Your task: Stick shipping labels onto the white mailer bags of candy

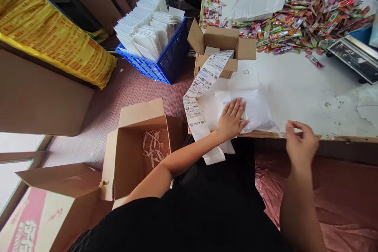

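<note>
White puffy plastic parcel: on a worn white tabletop with a wooden edge, right of frame centre, along the near edge.
Contact side: bare left hand lies right on the parcel, over its left half; most of the bulk runs out to the right of those fingers.
Free side: bare right hand sits just beyond the lower right corner; parcel lies up and left of its fingertips.
Nearer hand: left, touching; right near, no clear contact.
Parcel long axis: left to right across the frame, roughly along the table edge.
Left grip: palm down, fingers stretched and slightly apart, nothing clasped.
Right grip: thumb and forefinger curled into a narrow ring; cannot tell whether anything thin is between the tips.
Parcel look: plump, soft-seeming, wrinkled, faint gloss; thin flat corner at lower right.
Parcel print: mostly under the left hand, bits showing round the fingers, unreadable.
Folded white paper strip of printed labels: left of the parcel, running from a small open brown cardboard box at upper centre, over the table edge.
Small shiny multicoloured packets: heaped, upper right.
Blue plastic basket: upper centre-left, packed with flat white envelopes.
</note>
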`<state>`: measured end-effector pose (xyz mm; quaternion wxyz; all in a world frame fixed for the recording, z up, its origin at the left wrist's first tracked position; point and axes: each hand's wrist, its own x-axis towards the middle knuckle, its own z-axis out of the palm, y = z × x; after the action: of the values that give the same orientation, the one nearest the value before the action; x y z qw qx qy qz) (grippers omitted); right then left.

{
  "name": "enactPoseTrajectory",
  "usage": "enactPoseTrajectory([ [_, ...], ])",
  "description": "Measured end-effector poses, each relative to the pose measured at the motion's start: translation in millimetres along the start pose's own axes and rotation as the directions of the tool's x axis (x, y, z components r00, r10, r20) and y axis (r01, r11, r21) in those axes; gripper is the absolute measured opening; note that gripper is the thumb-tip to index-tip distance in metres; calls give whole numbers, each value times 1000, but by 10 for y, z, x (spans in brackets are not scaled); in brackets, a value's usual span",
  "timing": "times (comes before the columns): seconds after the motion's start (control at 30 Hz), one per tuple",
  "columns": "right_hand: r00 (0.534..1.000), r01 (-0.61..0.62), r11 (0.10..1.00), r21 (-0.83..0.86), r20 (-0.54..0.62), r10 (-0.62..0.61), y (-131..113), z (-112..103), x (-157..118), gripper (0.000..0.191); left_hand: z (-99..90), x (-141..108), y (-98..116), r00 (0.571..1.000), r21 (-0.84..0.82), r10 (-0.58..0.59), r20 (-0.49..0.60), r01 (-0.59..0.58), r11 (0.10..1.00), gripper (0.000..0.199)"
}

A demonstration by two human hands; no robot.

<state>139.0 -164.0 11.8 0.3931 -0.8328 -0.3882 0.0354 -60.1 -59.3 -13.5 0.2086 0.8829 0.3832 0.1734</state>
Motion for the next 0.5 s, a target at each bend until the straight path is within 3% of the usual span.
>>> enactPoseTrajectory([
  [0.13,971,-31,996,-81,233,49,47,342,158,74,74,-135,-88,994,62,-100,-45,102,993,108],
  [0.27,863,-140,978,-154,466,197,58,413,279,73,77,-188,-90,973,66,-233,4,232,970,130],
  [0.4,823,-155,979,-131,532,202,96,411,315,72,107,-174,-72,952,115,-303,46,296,948,135],
  [0.5,838,-147,983,-110,514,183,147,443,300,67,97,-255,3,936,149,-343,76,329,932,133],
])
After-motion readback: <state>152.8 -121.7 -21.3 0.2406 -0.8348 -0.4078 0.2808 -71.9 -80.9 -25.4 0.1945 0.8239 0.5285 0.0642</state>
